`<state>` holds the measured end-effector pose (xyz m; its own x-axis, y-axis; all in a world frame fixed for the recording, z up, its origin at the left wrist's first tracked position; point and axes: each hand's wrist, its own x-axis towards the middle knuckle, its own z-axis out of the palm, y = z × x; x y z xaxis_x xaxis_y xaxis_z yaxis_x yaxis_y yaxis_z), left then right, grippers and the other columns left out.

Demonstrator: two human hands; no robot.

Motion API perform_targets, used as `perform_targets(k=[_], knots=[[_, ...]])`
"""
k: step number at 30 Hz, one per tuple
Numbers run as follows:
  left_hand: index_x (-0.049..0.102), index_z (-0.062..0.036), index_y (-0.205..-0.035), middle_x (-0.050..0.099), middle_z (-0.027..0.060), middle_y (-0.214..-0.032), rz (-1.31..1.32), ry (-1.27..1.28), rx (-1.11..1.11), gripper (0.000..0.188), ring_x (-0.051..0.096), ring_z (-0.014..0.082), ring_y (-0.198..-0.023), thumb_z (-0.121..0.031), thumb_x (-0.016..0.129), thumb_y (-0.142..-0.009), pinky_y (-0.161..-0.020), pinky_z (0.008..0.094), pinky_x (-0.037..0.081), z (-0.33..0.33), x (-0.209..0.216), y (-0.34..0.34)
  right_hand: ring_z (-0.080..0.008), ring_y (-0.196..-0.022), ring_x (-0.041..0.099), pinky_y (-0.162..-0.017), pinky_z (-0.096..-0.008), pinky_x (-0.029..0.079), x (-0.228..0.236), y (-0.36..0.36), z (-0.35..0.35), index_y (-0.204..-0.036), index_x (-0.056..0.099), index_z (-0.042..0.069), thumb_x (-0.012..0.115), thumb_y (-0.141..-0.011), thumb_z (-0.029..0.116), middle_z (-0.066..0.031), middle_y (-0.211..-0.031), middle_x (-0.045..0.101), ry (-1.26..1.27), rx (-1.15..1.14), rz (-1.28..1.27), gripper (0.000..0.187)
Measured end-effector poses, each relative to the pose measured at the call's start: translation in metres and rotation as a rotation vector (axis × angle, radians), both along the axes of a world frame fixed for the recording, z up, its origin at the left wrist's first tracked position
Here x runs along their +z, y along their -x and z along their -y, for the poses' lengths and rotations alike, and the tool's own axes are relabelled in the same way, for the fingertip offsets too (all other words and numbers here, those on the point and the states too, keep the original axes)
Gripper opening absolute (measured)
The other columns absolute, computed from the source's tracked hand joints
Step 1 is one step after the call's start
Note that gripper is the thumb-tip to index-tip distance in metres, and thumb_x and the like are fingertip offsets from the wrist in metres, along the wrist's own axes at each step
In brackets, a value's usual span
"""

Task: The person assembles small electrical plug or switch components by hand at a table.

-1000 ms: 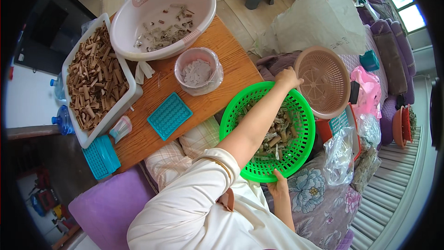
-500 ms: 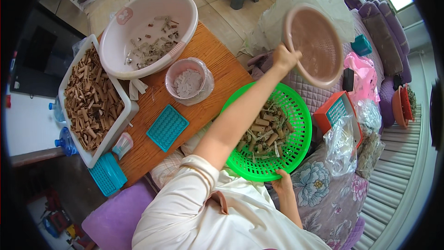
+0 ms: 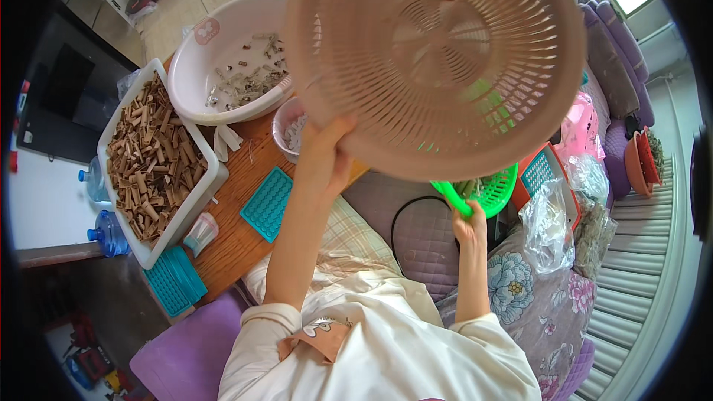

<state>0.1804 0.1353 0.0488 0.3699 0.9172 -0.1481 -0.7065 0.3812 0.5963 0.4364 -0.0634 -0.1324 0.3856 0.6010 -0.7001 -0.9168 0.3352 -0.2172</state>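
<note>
My left hand (image 3: 327,152) grips the rim of a large brownish-pink slotted plastic basket (image 3: 438,52), raised close in front of me. Its slotted bottom faces me and hides much of the middle of the scene. Below and beyond it, my right hand (image 3: 469,226) is closed on the near rim of a bright green plastic basket (image 3: 499,191), which looks tilted. Only a little of the green basket's contents shows; the rest is hidden behind the raised basket.
On the wooden table (image 3: 241,208) stand a white tray (image 3: 212,178) of brown curled pieces, a pale pink basin (image 3: 186,82) with small glassy bits, a small tub (image 3: 286,150) of white pieces and a teal moulded tray (image 3: 267,203). An orange-red box (image 3: 568,204) and clear plastic bags (image 3: 548,230) lie rightward.
My left hand has brought the brownish-pink basket from the far right up close in front of me. My right hand has moved the green basket off my lap, farther out and rightward.
</note>
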Motion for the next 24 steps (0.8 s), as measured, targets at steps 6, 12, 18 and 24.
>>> perform_targets(k=[6, 12, 18, 24], knots=[[0.038, 0.0009, -0.118, 0.05, 0.0109, -0.112, -0.108, 0.08, 0.112, 0.048, 0.05, 0.0228, -0.103, -0.003, 0.056, -0.073, -0.088, 0.0339, 0.044, 0.051, -0.037, 0.055, -0.0267, -0.072, 0.057, -0.065, -0.035, 0.055, -0.051, -0.07, -0.08, -0.085, 0.041, -0.006, 0.047, -0.074, 0.001, -0.0148, -0.081, 0.05, 0.146, -0.16, 0.21, 0.015], [0.034, 0.0009, -0.12, 0.046, 0.0101, -0.117, -0.141, 0.209, 0.166, 0.053, 0.046, 0.0203, -0.109, 0.003, 0.053, -0.071, -0.093, 0.0322, 0.039, 0.084, -0.057, 0.084, -0.0272, -0.084, 0.055, -0.071, -0.0398, 0.051, -0.095, -0.125, -0.086, -0.096, 0.043, -0.006, 0.053, -0.08, 0.015, -0.0161, -0.094, 0.051, -0.076, -0.084, 0.231, 0.028], [0.034, 0.0012, -0.12, 0.046, 0.0106, -0.115, -0.198, 0.215, 0.107, 0.054, 0.047, 0.0206, -0.107, 0.003, 0.052, -0.07, -0.092, 0.0322, 0.039, 0.107, -0.063, 0.088, -0.0234, -0.11, 0.043, -0.089, -0.0373, 0.039, 0.019, 0.011, -0.037, -0.122, 0.036, 0.003, 0.052, -0.085, 0.035, -0.008, -0.119, 0.044, -0.06, 0.3, 0.564, 0.051], [0.029, 0.0032, -0.122, 0.044, 0.0106, -0.113, -0.38, 0.032, -0.057, 0.062, 0.046, 0.0192, -0.104, 0.003, 0.053, -0.065, -0.09, 0.0323, 0.037, 0.127, -0.09, 0.086, -0.0185, -0.117, 0.039, -0.094, -0.0314, 0.036, 0.134, 0.055, 0.018, -0.129, 0.028, 0.0, 0.047, -0.088, 0.03, -0.0111, -0.129, 0.038, -0.151, 0.598, 0.979, 0.054]])
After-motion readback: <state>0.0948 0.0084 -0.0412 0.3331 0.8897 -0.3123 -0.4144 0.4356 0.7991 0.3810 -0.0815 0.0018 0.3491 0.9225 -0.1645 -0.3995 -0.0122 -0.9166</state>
